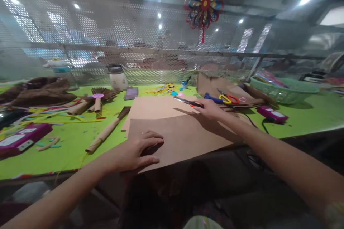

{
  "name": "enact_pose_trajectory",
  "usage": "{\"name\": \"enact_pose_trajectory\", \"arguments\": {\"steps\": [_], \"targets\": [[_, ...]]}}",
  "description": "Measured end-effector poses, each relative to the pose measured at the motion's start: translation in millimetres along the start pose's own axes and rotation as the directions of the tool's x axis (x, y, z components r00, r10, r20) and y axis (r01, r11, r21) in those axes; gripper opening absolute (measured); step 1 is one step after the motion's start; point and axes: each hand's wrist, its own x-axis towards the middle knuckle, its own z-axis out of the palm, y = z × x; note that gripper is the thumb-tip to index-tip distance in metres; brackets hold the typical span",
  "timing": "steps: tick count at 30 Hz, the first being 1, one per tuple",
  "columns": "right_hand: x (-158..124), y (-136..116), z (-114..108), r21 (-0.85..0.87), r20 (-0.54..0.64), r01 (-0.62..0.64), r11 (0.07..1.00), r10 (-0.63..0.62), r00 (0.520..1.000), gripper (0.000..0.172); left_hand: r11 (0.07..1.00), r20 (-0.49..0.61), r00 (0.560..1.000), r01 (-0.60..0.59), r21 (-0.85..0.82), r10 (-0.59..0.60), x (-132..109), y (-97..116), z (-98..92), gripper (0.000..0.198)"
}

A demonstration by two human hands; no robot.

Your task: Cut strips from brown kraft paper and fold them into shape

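A large sheet of brown kraft paper point(182, 134) lies in front of me, its near edge hanging past the table edge. Another tan sheet point(153, 106) shows beneath and behind it. My left hand point(143, 150) rests on the left part of the upper sheet with its fingers apart, holding nothing. In my right hand point(211, 109) is a utility knife point(188, 101) with a black and orange handle, its long blade pointing left just above the paper. The fingers wrap round the handle and partly hide it.
Rolled paper tubes point(107, 132), coloured strips and a purple box point(25, 139) lie on the left. Scissors point(228, 98), crumpled brown paper point(212, 84), a green basket point(285, 87) and a second purple box point(272, 114) are at right. A white jar point(117, 77) stands behind.
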Motion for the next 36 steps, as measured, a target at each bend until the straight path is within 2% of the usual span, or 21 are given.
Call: {"name": "enact_pose_trajectory", "arguments": {"steps": [4, 7, 9, 11, 13, 16, 17, 19, 23, 25, 29, 31, 33, 36], "targets": [[41, 3, 27, -0.049, 0.022, 0.017, 0.999, -0.016, 1.0, 0.031, 1.0, -0.041, 0.999, 0.025, -0.004, -0.025, 2, 2, 3.6, 0.041], [48, 1, 29, -0.082, -0.011, 0.002, 0.997, -0.003, 1.0, 0.042, 0.998, -0.054, 0.998, 0.04, -0.04, -0.042, 2, -2, 7.8, 0.04], [34, -2, 20, -0.083, -0.046, -0.001, 0.997, -0.003, 0.999, 0.042, 0.995, -0.057, 0.996, 0.069, -0.073, -0.074, 2, -5, 9.3, 0.042], [4, -8, 7, -0.05, -0.04, 0.029, 0.998, -0.031, 0.999, 0.038, 0.989, -0.058, 0.992, 0.106, -0.107, -0.113, 2, -7, 9.3, 0.043], [-34, -17, -5, 0.084, 0.1, 0.14, 0.987, -0.148, 0.984, 0.037, 0.98, -0.068, 0.985, 0.15, -0.132, -0.16, 4, -9, 7.7, 0.044], [-80, -34, -17, 0.108, 0.248, 0.207, 0.972, -0.228, 0.941, 0.046, 0.962, -0.068, 0.97, 0.221, -0.161, -0.234, 9, -11, 2.9, 0.046], [-89, -37, -19, 0.094, 0.265, 0.199, 0.975, -0.217, 0.939, 0.049, 0.956, -0.054, 0.965, 0.243, -0.165, -0.255, 11, -12, 0.8, 0.047], [-96, -40, -18, 0.087, 0.275, 0.157, 0.984, -0.175, 0.945, 0.054, 0.946, -0.027, 0.958, 0.278, -0.166, -0.286, 16, -14, -3.5, 0.047], [-89, -30, -13, 0.127, 0.226, 0.096, 0.987, -0.123, 0.966, 0.055, 0.953, -0.005, 0.963, 0.266, -0.147, -0.27, 25, -20, -13.6, 0.036], [-83, -22, -12, 0.147, 0.232, 0.087, 0.985, -0.119, 0.965, 0.049, 0.959, 0.003, 0.965, 0.259, -0.114, -0.261, 30, -24, -20.2, 0.028], [-72, -11, -15, 0.186, 0.288, 0.036, 0.982, -0.089, 0.953, 0.024, 0.959, -0.029, 0.959, 0.284, 0.021, -0.283, 46, -28, -33.7, 0.02], [-67, -10, -18, 0.174, 0.298, 0.035, 0.984, -0.087, 0.951, 0.022, 0.955, -0.08, 0.96, 0.276, 0.109, -0.268, 56, -26, -35.9, 0.019], [-64, -10, -21, 0.151, 0.282, 0.048, 0.987, -0.089, 0.955, 0.023, 0.949, -0.213, 0.951, 0.265, 0.174, -0.226, 63, -18, -31.4, 0.02], [-64, -9, -27, 0.15, 0.23, 0.005, 0.989, -0.04, 0.972, 0.017, 0.963, -0.506, 0.857, 0.208, 0.173, -0.094, 64, 0, -9.9, 0.025]]}}
